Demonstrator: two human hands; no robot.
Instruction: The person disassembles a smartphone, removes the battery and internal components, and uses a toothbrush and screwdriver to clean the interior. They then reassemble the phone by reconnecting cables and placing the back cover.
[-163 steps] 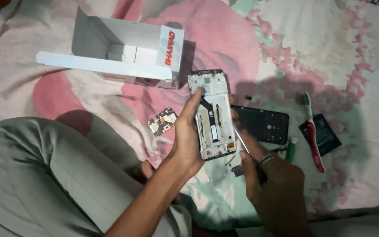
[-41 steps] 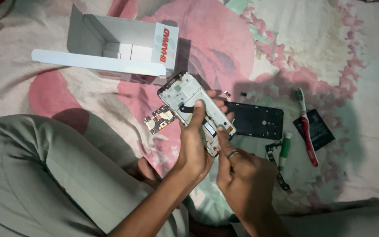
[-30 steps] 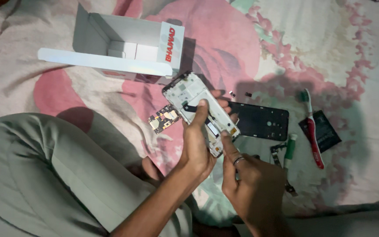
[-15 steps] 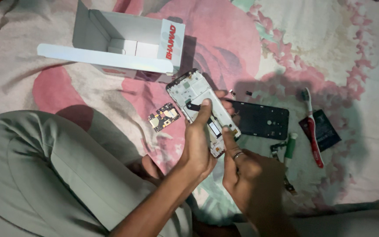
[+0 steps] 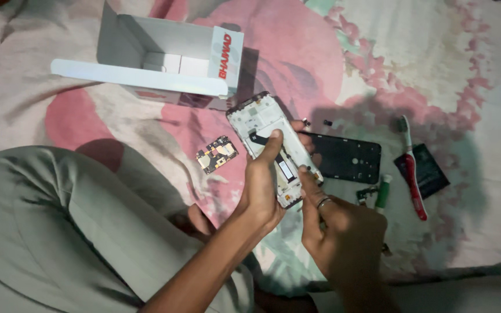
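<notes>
Opened phone frame (image 5: 265,136), white inner side up, tilted, lifted above the floral sheet (image 5: 447,52). Left hand (image 5: 262,185) wrapped around its lower half, thumb laid across the middle. Right hand (image 5: 340,232): index fingertip on the frame's lower edge, other fingers curled; no tool visible. Just right of the fingers: black back cover (image 5: 349,157), toothbrush (image 5: 411,174). Left of them: circuit board (image 5: 217,154). Beyond: open white box (image 5: 163,61).

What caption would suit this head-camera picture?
Left hand holds an opened phone frame while right hand touches its lower end.
</notes>
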